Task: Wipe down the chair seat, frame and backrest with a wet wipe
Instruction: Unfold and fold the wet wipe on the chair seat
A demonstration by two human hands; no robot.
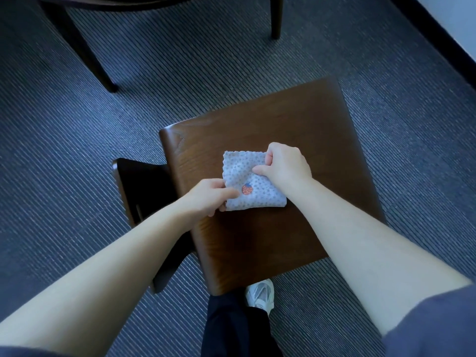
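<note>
Head view showed one wooden chair seat (309, 130) with one folded, spotted wipe (244, 173) lying on its middle-left part, and the chair's one dark backrest (139, 186) to the left. Two bare hands reached down from outstretched forearms: the left hand (208, 195) pinched the wipe's lower left edge between thumb and fingers, and the right hand (284, 163) gripped its upper right corner with curled fingers. Two table legs (85, 52) stood beyond on the striped carpet (64, 150), and one pale shoe (260, 292) showed beneath the seat.
</note>
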